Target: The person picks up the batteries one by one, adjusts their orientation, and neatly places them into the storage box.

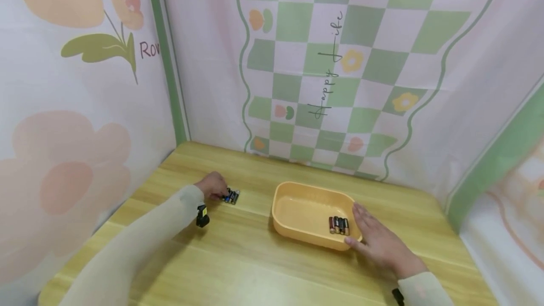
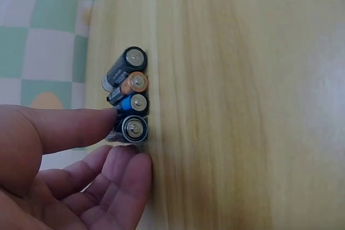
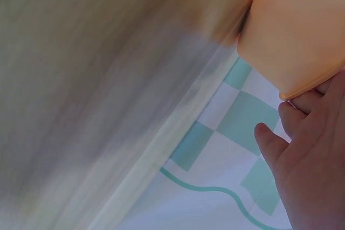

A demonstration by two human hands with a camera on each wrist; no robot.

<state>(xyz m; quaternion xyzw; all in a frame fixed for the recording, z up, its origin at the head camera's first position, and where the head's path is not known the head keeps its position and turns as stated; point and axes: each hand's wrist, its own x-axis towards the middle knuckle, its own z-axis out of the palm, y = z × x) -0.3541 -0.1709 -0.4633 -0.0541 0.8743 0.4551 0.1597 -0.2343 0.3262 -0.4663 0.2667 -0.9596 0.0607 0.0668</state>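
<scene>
Looking down from the head view, I have a wooden table [image 1: 238, 268], with a checked cloth [image 1: 327, 84] behind it and a flowered cloth [image 1: 72, 122] to the left. A dark device [image 1: 203, 216] sits on my left wrist. My left hand [image 1: 212, 186] is at the battery row [image 1: 232, 197], partly covering it. Well to the right stands the yellow tray [image 1: 293, 211], with four batteries [image 1: 339, 225] side by side at its right end. My right hand [image 1: 380, 242] touches that end at the corner, fingers straight, thumb apart.

Left wrist view: four batteries lie together on the table, near its edge. My thumb and fingers pinch the end battery [image 2: 133, 129]; just beside it is the blue-banded battery [image 2: 132, 102], then the orange-topped one [image 2: 135, 83], then a dark one [image 2: 126, 67].

Right wrist view: tabletop blurred, checked cloth beyond. My fingers touch the tray rim; their tips are partly hidden, contents out of sight.
</scene>
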